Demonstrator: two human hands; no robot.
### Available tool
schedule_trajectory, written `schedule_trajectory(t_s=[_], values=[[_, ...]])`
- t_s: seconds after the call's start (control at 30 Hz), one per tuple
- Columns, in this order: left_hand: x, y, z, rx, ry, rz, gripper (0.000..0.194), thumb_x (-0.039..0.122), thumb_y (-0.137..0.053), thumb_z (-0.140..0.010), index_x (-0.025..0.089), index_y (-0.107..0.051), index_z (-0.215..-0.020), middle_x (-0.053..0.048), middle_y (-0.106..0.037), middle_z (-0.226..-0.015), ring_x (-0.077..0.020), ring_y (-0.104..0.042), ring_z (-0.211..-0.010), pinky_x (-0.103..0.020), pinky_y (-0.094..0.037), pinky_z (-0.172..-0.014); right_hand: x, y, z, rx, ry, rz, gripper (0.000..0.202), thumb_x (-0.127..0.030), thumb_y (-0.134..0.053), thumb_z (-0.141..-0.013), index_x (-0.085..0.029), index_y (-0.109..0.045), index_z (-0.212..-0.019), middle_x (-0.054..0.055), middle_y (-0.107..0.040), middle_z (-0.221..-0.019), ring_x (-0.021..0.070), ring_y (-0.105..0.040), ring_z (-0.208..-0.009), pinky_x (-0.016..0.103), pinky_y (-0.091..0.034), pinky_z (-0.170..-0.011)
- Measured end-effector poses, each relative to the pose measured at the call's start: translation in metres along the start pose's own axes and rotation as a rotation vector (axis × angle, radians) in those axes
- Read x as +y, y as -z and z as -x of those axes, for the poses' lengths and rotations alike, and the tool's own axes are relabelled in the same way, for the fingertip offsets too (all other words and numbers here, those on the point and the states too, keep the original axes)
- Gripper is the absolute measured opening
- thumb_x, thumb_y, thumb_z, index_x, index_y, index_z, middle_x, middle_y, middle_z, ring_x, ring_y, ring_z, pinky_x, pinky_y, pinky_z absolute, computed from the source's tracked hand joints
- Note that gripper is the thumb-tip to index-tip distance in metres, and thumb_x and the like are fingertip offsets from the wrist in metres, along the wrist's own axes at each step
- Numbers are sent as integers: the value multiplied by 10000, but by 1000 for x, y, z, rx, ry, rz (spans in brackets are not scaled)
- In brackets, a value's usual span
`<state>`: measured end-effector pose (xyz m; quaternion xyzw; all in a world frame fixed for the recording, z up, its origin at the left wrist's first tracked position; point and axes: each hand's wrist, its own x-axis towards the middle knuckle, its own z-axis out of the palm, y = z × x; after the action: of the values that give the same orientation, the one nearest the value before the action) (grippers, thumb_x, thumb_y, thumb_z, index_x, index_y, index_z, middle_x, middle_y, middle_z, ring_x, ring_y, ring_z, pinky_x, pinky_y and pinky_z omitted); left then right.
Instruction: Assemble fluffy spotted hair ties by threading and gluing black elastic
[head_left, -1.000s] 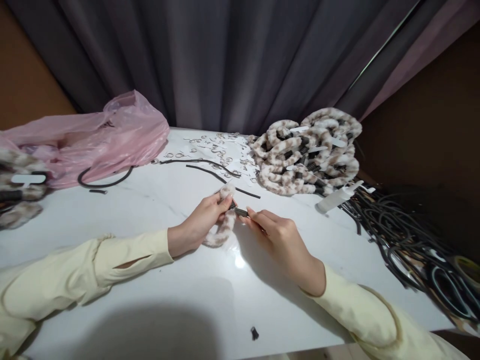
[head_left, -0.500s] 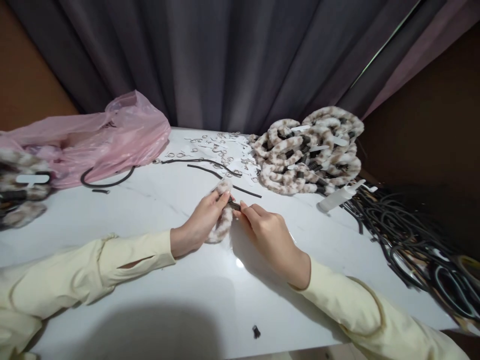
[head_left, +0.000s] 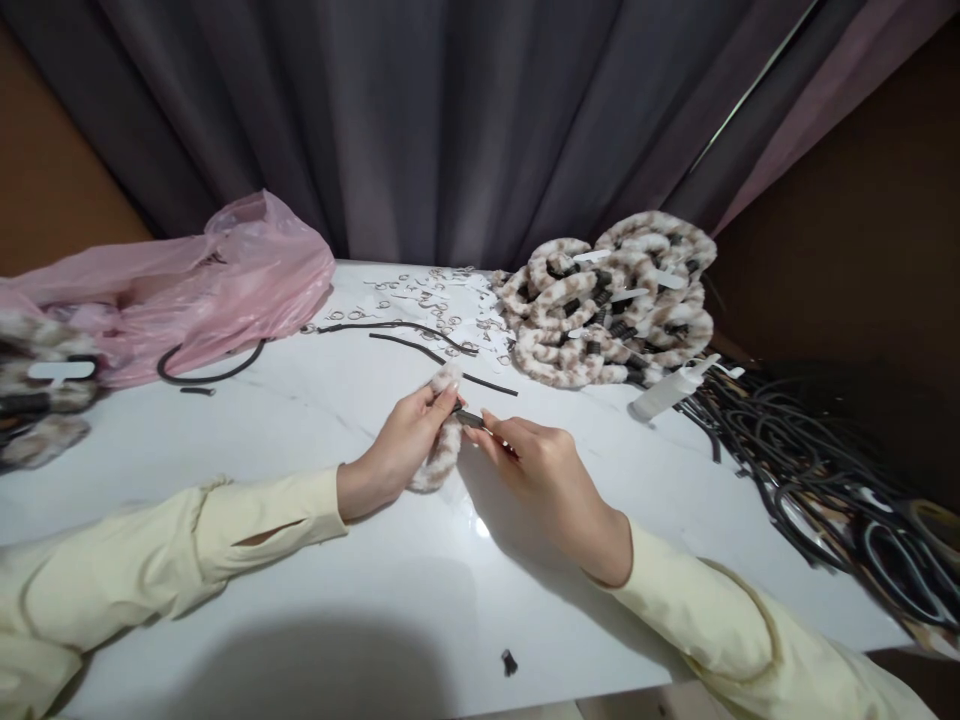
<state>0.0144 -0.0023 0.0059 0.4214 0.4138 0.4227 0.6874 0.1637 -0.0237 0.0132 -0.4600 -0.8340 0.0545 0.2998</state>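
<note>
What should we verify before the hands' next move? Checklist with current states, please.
1. Left hand has the fuzzy loop: ok, gripped between thumb and fingers.
2. Right hand has the dark piece: ok, held at the fingertips.
3. Dark piece joined to the loop: cannot tell, the left fingers cover the spot.
4. White bottle out of the way: ok, apart from both hands, beside the black cords.
5. Table free of loose bits near the hands: not ok, a thin black strip lies just beyond them, and a small black scrap sits by the near edge.
</note>
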Motion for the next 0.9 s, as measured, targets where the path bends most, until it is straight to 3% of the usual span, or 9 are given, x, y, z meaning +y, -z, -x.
schedule_trajectory(t_s=[0.4,0.67,0.83,0.9], values=[[-2,1,-1,-17,-46,5,299,487,-497,-839,201,-427,-789,91,-421,-353,-64,-249,-202,-160,-218,-206,2,-1,-2,36,16,-35,326,-256,-410,-930,-129,-570,-675,1,-506,-516,89,-388,-433,230,-283,-467],[-3,0,0,40,-33,-23,363,539,-527,-799,200,-410,-740,91,-410,-333,-62,-267,-199,-157,-203,-227,0,0,1,-17,-9,-34,321,-268,-368,-947,-127,-584,-756,34,-569,-590,104,-466,-475,223,-314,-489],[-7,2,-2,64,-46,-42,361,537,-520,-804,190,-437,-748,86,-437,-353,-57,-268,-204,-161,-203,-237,-2,3,3,-6,22,7,332,-273,-356,-949,-111,-604,-798,28,-546,-561,104,-431,-442,234,-286,-468],[-7,3,-3,105,-67,-43,363,531,-542,-792,180,-458,-755,79,-457,-377,-60,-334,-235,-156,-244,-265,-3,6,4,23,34,8,341,-300,-367,-948,-107,-616,-815,24,-539,-542,100,-418,-430,236,-277,-461]])
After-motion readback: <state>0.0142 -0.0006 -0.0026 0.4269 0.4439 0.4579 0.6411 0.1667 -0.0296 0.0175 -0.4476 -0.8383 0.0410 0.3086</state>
